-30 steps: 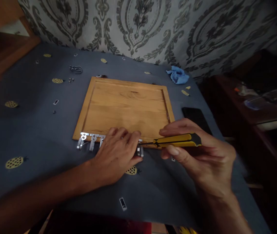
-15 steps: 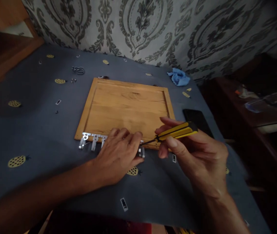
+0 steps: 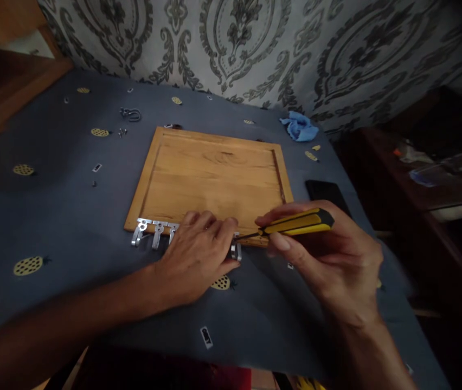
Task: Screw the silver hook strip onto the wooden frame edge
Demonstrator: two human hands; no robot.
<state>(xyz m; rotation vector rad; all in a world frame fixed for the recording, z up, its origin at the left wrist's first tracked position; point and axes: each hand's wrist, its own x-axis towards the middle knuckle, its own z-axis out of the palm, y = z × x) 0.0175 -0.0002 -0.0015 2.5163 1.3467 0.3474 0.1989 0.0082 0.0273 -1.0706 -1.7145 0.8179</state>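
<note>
A wooden board [image 3: 210,179] with a raised rim lies on a blue cloth. Along its near edge runs a metal hook rail [image 3: 153,232] with several silver hooks. My left hand [image 3: 196,257] lies on the rail's right part, fingers pressed down on it and covering it. My right hand [image 3: 328,260] grips a yellow and black screwdriver [image 3: 292,223], held nearly level. Its thin tip points left and meets the rail's right end beside my left fingertips.
A black phone [image 3: 326,192] lies right of the board. A crumpled blue rag [image 3: 299,125] sits at the back right. A spare metal hook [image 3: 130,114] and small screws [image 3: 122,131] lie at the back left. The table's edge drops off at the right.
My right hand lowered the screwdriver handle from a tilted hold half a second ago to nearly level. The tip stays at the rail's right end. My left hand has not moved.
</note>
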